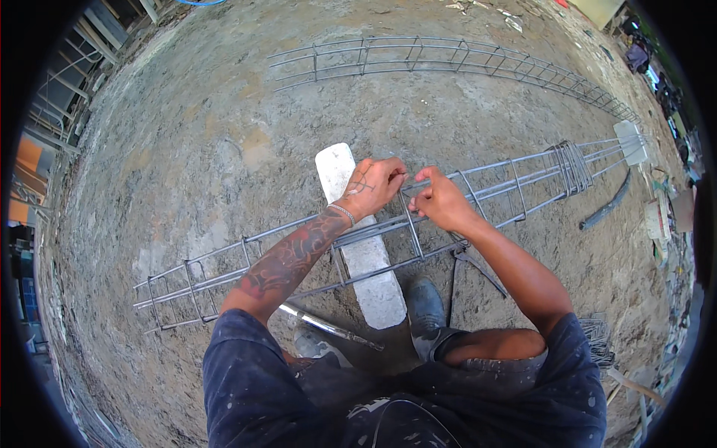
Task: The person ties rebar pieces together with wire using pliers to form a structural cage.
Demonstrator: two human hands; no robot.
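Observation:
A long steel rebar cage (515,187) with square stirrups lies across in front of me, from lower left to upper right. Over its far side, my left hand (376,185) is closed, fingertips pinched together near a stirrup; whatever is in them is too small to make out. Close by on the right, my right hand (442,200) has its fingers curled at the same stirrup, thumb and fingertips apart. A pale block (366,272) supports the cage beneath my hands. Pincers (478,269) with dark handles lean at the cage's near bar, below my right wrist.
Farther off lies a second rebar cage (411,56). Another pale block (631,142) sits under the first cage's far right end, near loose stirrups (571,168) and a dark pipe piece (609,205). A metal bar (328,326) and a wire bundle (596,340) lie near my legs.

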